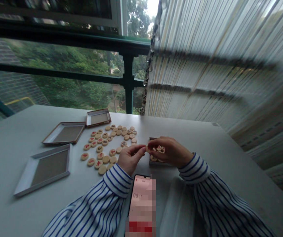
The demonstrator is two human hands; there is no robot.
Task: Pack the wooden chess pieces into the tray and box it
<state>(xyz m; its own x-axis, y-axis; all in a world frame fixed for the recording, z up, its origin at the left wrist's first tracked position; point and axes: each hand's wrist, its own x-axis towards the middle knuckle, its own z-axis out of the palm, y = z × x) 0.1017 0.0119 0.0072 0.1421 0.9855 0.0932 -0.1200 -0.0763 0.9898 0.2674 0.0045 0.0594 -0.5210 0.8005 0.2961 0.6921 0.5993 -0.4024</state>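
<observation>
My left hand (130, 158) and my right hand (171, 150) meet over the left edge of a small grey box (159, 163). Between their fingertips is a round wooden Chinese chess piece (148, 148), pinched from both sides. Inside the box lie several chess pieces (159, 148) with red or dark characters, partly hidden under my right hand. Left of the box, many loose pieces (100, 140) are spread over the table, some showing red or black characters and others blank sides. My left hand covers a few of them.
On the white table (220, 184) stand a grey tray (42, 171) and two brown-rimmed box parts, a larger one (66, 131) and a smaller one (99, 117). A phone (141, 200) lies before me. A string curtain (193, 65) hangs at the right, beside a railing (128, 85).
</observation>
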